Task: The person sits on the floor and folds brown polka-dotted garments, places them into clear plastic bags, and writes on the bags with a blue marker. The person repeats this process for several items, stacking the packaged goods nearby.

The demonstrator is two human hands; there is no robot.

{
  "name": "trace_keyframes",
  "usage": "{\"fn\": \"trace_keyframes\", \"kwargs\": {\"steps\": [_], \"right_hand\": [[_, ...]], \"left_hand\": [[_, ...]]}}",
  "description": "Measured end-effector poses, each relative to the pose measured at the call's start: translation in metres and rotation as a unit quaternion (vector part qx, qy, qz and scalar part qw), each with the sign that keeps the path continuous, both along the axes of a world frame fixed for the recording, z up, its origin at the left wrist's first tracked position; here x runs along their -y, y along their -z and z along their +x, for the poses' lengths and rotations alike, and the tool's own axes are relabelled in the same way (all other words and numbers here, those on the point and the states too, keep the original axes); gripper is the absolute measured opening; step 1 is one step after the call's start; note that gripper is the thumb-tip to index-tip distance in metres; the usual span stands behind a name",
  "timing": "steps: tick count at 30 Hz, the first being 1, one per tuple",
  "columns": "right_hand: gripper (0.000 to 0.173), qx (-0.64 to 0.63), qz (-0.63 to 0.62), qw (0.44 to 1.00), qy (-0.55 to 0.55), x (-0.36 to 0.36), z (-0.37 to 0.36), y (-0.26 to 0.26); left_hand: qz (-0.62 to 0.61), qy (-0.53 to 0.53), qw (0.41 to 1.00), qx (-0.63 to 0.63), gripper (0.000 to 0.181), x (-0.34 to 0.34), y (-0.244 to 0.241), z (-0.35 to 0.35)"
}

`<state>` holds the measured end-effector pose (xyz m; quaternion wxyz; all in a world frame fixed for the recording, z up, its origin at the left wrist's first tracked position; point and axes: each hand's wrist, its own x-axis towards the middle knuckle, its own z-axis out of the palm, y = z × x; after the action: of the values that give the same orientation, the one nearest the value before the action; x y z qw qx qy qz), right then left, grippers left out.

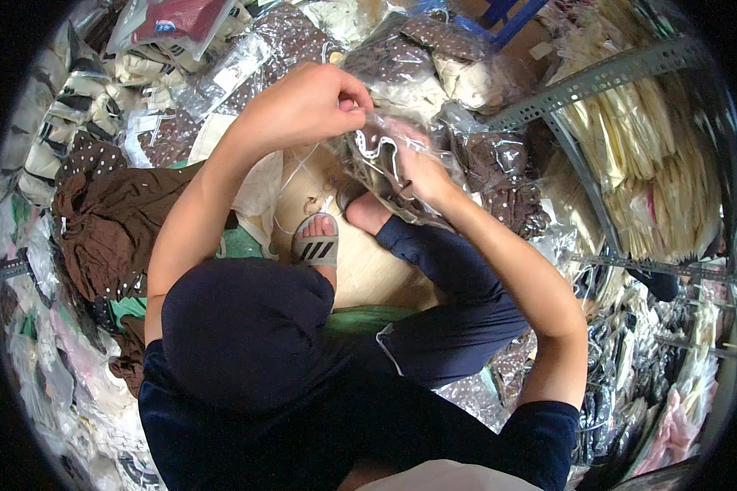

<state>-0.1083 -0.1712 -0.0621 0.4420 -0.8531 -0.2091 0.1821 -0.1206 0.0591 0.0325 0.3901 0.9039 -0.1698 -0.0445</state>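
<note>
A clear plastic bag [374, 178] is held up in front of me, above my feet. My left hand [328, 101] pinches its upper edge between thumb and fingers. My right hand [419, 162] reaches inside or behind the film; the glare leaves unclear which. Beside the right fingers a white wavy cord or trim [378, 145] shows through the plastic, along with some brown material. Brown polka-dot cloth [116, 215] lies heaped at the left, beyond my left forearm. A cream cloth piece [255, 190] hangs next to it.
Bagged polka-dot garments [393, 61] are piled ahead. A perforated metal shelf frame [589, 80] with stacked cream bagged goods [639, 153] stands at the right. A blue plastic frame [503, 18] is at the top. My sandalled foot [316, 242] rests on a light wooden floor or board [368, 276].
</note>
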Motion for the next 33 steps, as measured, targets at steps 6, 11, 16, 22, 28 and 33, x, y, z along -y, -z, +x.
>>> {"fn": "trace_keyframes", "kwargs": {"steps": [6,11,16,22,28,33], "right_hand": [[0.046,0.057,-0.186,0.951,-0.242,-0.006,0.014,-0.005],[0.05,0.001,-0.116,0.971,-0.211,0.003,0.003,0.009],[0.078,-0.008,-0.113,0.983,-0.147,-0.015,-0.029,-0.075],[0.091,0.245,-0.183,0.941,-0.147,-0.018,-0.042,-0.024],[0.08,0.005,-0.103,0.979,-0.177,-0.048,-0.027,-0.03],[0.101,0.009,0.009,0.964,-0.266,-0.044,-0.025,-0.011]], "left_hand": [[0.057,0.0,0.998,0.008,0.026,-0.01,0.027,0.007],[0.03,-0.016,0.999,-0.031,0.026,-0.014,0.014,0.009],[-0.009,-0.037,0.999,-0.015,0.025,-0.028,0.021,0.011],[-0.027,-0.038,0.998,-0.03,0.028,-0.02,0.037,0.017],[-0.017,-0.029,0.998,-0.047,0.026,-0.026,0.017,0.009],[-0.025,-0.042,0.998,-0.028,0.027,-0.029,0.017,0.008]]}}
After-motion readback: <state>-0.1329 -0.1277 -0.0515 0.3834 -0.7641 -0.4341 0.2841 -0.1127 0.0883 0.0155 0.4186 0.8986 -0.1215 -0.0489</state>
